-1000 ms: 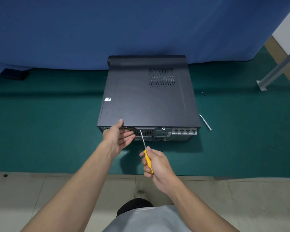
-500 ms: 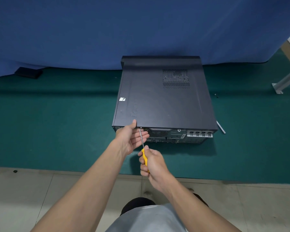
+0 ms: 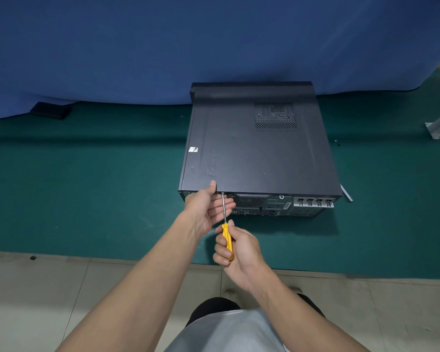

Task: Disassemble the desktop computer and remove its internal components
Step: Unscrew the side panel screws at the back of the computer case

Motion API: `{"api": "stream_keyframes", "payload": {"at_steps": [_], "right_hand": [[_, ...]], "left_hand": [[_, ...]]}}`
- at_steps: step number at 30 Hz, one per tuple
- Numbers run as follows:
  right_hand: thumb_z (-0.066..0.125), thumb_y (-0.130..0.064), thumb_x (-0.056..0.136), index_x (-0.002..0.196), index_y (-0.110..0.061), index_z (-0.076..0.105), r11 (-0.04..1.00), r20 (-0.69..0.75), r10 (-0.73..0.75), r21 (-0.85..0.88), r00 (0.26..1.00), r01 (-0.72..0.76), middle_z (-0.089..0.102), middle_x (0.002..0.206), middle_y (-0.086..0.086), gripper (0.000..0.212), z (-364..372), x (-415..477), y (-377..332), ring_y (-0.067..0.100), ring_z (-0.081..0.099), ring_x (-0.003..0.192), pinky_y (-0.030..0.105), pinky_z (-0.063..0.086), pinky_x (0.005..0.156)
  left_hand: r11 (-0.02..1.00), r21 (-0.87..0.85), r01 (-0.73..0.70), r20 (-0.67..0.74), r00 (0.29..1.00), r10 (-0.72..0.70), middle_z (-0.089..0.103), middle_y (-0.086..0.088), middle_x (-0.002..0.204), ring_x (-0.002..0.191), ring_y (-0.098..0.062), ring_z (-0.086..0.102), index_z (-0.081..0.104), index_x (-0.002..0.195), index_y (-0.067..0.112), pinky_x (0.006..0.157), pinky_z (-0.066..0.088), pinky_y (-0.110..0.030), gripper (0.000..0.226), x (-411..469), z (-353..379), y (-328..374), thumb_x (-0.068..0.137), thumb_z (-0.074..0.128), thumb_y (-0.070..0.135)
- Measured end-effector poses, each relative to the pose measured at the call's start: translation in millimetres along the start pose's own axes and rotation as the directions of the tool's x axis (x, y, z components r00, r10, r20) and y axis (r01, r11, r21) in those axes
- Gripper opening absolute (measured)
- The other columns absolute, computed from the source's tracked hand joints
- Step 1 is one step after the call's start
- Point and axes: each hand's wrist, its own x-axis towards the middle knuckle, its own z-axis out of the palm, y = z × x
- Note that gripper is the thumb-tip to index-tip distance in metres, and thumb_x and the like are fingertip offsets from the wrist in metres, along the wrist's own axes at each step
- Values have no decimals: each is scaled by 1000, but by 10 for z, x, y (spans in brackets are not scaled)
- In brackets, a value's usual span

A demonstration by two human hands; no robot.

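Since a second ago the screwdriver has swung up so that its tip meets the near top edge of the computer. The left hand has slid right along that edge to sit beside the shaft.

The computer lies flat on the green mat, right of the middle. Its long axis runs near to far, with the back panel and its ports facing the person and the front end toward the blue cloth.

The screwdriver points away and slightly left, with the yellow handle nearest. The right hand wraps the handle, fingers curled round it. The left hand is loosely spread, with the thumb on the top panel and straight fingers lying against the back panel behind the shaft.

Whether the tip sits in a screw is too small to tell. A thin metal rod lies half hidden at the computer's near right corner.
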Motion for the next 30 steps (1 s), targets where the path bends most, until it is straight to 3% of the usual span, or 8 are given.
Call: {"api": "stream_keyframes", "payload": {"at_steps": [8, 11, 14, 16, 18, 21, 26, 30], "right_hand": [[42, -31, 99, 79, -8, 49, 959, 85, 111, 251, 990, -129, 35, 52, -2, 31, 29, 31, 20, 7, 23, 34, 20, 17, 33], [35, -33, 103, 76, -12, 45, 968, -222, -118, -241, 968, 63, 37, 56, -1, 36, 178, 55, 77, 9, 26, 38, 20, 23, 37], [30, -32, 102, 78, -13, 47, 636, -306, -404, -771, 862, 24, 53, 78, 8, 36, 341, 35, 136, 19, 42, 64, 26, 40, 52], [31, -28, 102, 86, -12, 47, 455, -267, -503, -890, 822, -10, 58, 89, 11, 29, 400, 1, 158, 20, 48, 73, 20, 34, 50], [34, -25, 101, 93, -10, 48, 405, -243, -538, -914, 807, -5, 60, 95, 12, 22, 416, -10, 173, 24, 55, 81, 28, 33, 54], [37, -20, 98, 88, -13, 48, 488, -275, -466, -873, 841, -15, 57, 92, 8, 17, 410, -9, 129, 14, 49, 66, 26, 32, 48], [46, -25, 100, 96, -6, 56, 931, -75, -9, -365, 997, -19, 62, 77, 13, 22, 130, -210, -173, 23, 60, 65, 33, 48, 59], [45, -7, 99, 108, 3, 54, 939, 114, 118, -335, 986, -73, 64, 83, 18, 16, -21, -363, -218, 25, 65, 65, 28, 52, 56]], "left_hand": [[1000, -2, -16, -2, 1000, 16, 73, -20, 83, 70, -27, 73, 62, 95, -7, 54, 58, -30, 40, 6, 10, -7, 97, 56, 33], [1000, 2, -23, -8, 1000, 23, 72, -21, 83, 69, -26, 73, 62, 96, -8, 53, 58, -30, 40, 6, 14, -6, 98, 54, 32], [999, -9, -39, -25, 999, 39, 72, -22, 84, 66, -26, 72, 62, 95, -8, 52, 58, -29, 37, -2, 28, -14, 99, 54, 28], [998, 2, -55, -28, 998, 55, 71, -21, 84, 66, -25, 72, 61, 94, -8, 54, 59, -29, 27, -20, 38, -35, 97, 57, 19], [997, 13, -74, -23, 997, 75, 69, -20, 80, 61, -22, 71, 60, 90, -7, 58, 60, -28, 10, -40, 52, -60, 92, 62, 3], [993, 2, -117, -28, 993, 117, 66, -21, 74, 51, -19, 68, 58, 81, -8, 56, 58, -26, 10, -63, 84, -78, 85, 58, -17], [987, 32, -156, -27, 987, 157, 66, -21, 71, 54, -21, 68, 56, 76, -7, 54, 58, -25, 15, -47, 99, -95, 89, 53, -15], [985, 5, -172, -6, 985, 172, 67, -23, 75, 59, -25, 70, 56, 80, -10, 55, 59, -26, 12, -46, 72, -98, 90, 51, -15]]}}
